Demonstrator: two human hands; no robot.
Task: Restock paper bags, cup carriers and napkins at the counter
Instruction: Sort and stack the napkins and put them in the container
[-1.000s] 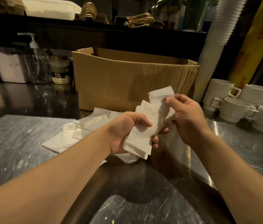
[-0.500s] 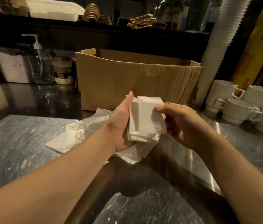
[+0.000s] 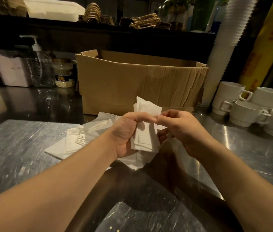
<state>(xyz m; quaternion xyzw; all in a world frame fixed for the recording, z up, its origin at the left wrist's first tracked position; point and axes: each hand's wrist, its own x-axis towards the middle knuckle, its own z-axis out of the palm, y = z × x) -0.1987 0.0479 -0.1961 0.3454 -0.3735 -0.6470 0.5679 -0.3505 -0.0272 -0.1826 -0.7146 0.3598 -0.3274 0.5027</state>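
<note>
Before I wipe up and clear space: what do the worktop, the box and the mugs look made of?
Worktop: likely stainless steel, brushed, with scratches and glare. Box: brown corrugated cardboard, creased and ribbed. Mugs: probably glazed white ceramic, smooth and glossy.

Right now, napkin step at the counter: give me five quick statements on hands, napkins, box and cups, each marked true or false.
1. The left hand grips a stack of folded napkins. True.
2. The right hand rests flat on the counter, away from the stack. False: it is raised and pinches the stack's upper part beside the left thumb.
3. More loose napkins lie on the steel counter under and left of the hands. True.
4. The cardboard box is taped closed. False: its top is open.
5. The white cups stand left of the box. False: they stand to its right; a pump bottle stands on the left.
</note>
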